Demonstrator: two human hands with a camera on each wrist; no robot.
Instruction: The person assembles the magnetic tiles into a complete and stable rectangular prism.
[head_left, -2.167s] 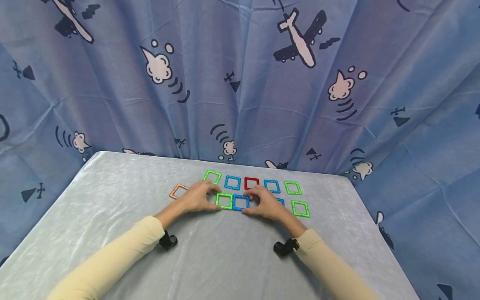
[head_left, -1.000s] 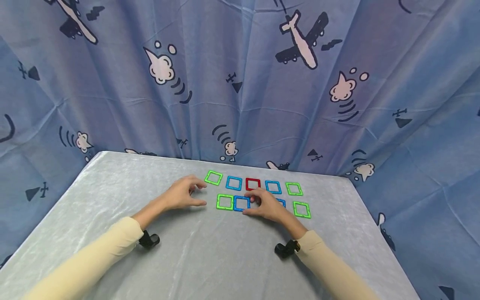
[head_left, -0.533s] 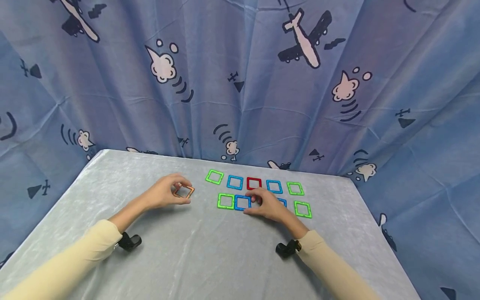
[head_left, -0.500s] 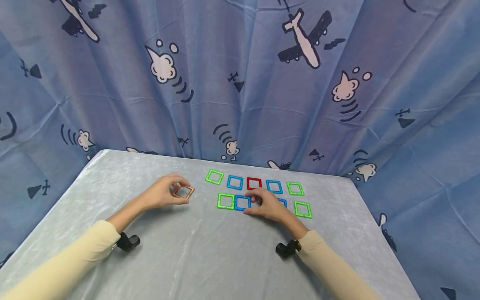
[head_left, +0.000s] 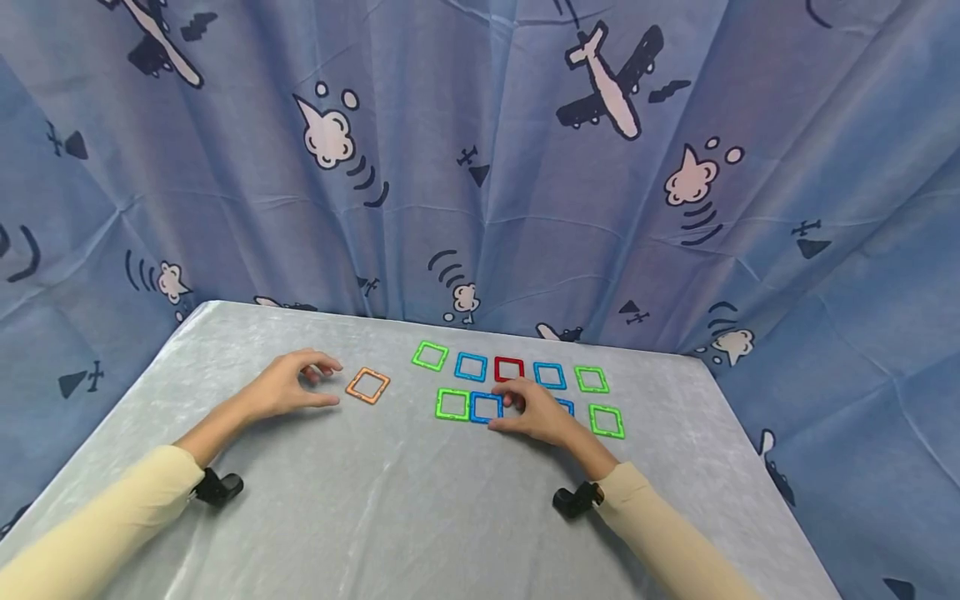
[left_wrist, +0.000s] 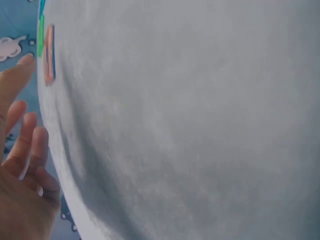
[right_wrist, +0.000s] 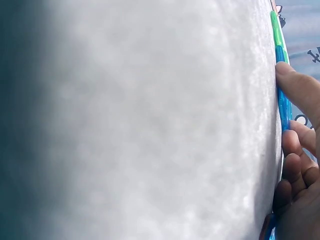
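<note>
First: What did we find at the left of the table (head_left: 420, 517)?

Second: We saw a pale sleeve (head_left: 105, 525), a small black camera (head_left: 219, 487) at the wrist, then the left hand (head_left: 281, 386).

First: How did its fingers sit?

Second: We saw them loosely bent, thumb and forefinger well apart, with nothing between them. The orange square (head_left: 353, 386) lay flat and turned cornerwise, just right of the fingertips and clear of them.

First: And further right?

Second: We came to a tilted green square (head_left: 417, 356) in the far row, then a near green square (head_left: 440, 404), which sat edge to edge with the dark blue square (head_left: 487, 421). Beyond them, in the far row, we saw a light blue square (head_left: 459, 367) and a red square (head_left: 509, 360).

First: What was the right hand (head_left: 536, 410) doing?

Second: It gripped the dark blue square at its right end, thumb on the near edge, forefinger on the far one. We saw the hand cover part of the red square.

First: What lay past it?

Second: We noted another light blue square (head_left: 537, 375) in the far row, a mostly hidden blue square (head_left: 571, 408) behind the hand, and two green squares at the right, one far (head_left: 578, 379), one near (head_left: 607, 435).
</note>
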